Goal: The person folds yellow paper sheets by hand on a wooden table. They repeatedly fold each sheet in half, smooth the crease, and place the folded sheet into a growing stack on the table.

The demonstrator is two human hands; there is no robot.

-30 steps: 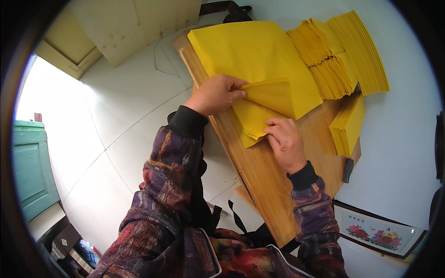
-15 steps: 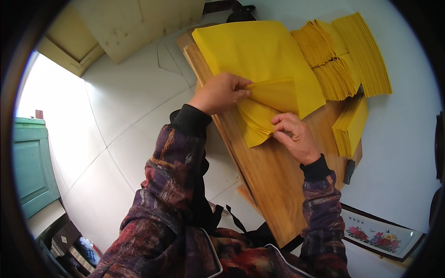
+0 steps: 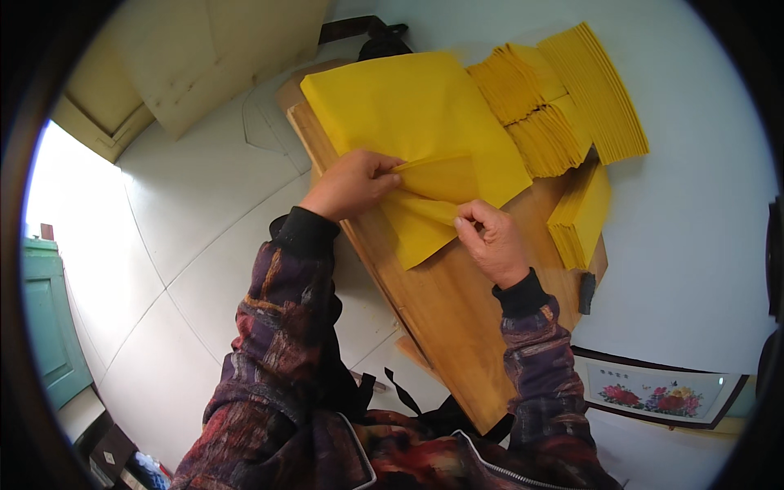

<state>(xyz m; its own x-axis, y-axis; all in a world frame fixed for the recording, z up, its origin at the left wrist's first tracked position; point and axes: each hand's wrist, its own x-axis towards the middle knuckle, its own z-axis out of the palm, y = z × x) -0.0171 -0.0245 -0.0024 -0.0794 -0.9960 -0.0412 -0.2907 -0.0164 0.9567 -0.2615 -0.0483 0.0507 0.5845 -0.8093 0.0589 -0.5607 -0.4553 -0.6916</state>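
A large yellow paper sheet [image 3: 408, 102] lies across the wooden table [image 3: 457, 327], perhaps on top of others like it. At its near left edge my left hand [image 3: 351, 184] pinches a raised layer of the paper between thumb and fingers. My right hand [image 3: 494, 245] grips the edge of a folded flap [image 3: 429, 208] between thumb and bent forefinger, lower and to the right. Between the two hands the layers stand apart, leaving a pointed gap. Beneath the flap, a flat yellow corner reaches over the tabletop.
Several folded, pleated yellow paper stacks [image 3: 592, 94] stand at the far right against the white wall. Another folded yellow stack [image 3: 581, 216] sits at the table's right edge, by a small dark grey block [image 3: 586, 292]. A framed flower picture [image 3: 653, 392] is at lower right. Pale floor tiles [image 3: 220, 245] lie to the left.
The whole view has shifted, so the table sits further left. My right hand has lifted the flap's edge away from the lower corner, and the bunched folds there now lie flatter.
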